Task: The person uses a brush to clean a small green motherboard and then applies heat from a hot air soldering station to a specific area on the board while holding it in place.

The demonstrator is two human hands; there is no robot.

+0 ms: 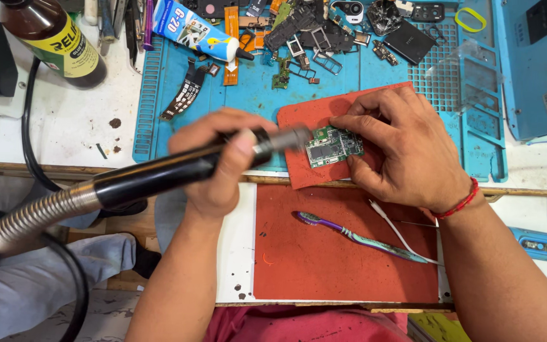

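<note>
The left hand (213, 168) had its fingers closed around a black hot-air tool (178, 171), whose metal tip reached a small green circuit board (333, 146). The right hand (400, 149) pinched that board between thumb and fingers, holding it on a small red mat (299, 168) at the desk's (71, 120) front edge. Nearer the person, a purple toothbrush (359, 238) lay on a larger red mat (324, 266), with a blue mat (362, 76) of loose phone parts behind.

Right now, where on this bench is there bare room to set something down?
Bare room: the lower red mat left of the toothbrush, and the white bench between brown bottle and blue mat. Crowded: the blue mat's top edge, littered with phone parts.
</note>
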